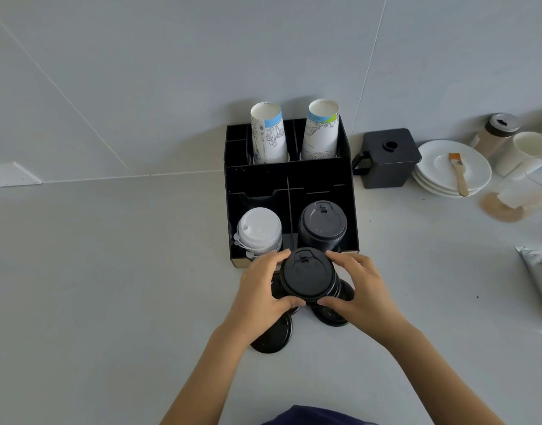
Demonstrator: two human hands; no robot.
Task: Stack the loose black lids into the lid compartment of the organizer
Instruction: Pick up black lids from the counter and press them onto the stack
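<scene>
A stack of black lids (308, 274) is held above the counter just in front of the black organizer (257, 179). My left hand (260, 286) grips its left side and my right hand (360, 286) grips its right side. Loose black lids (274, 335) lie flat on the counter beneath and around my hands, partly hidden. In the organizer's front right compartment stands another stack of black lids (322, 225). White lids (259, 231) fill the front left compartment.
Two stacks of printed paper cups (268, 133) stand in the organizer's back row. To the right are a black lidded box (386, 157), stacked white saucers (475, 173) with a small brush (458, 173), a jar and cups. A foil packet (536, 271) lies at far right.
</scene>
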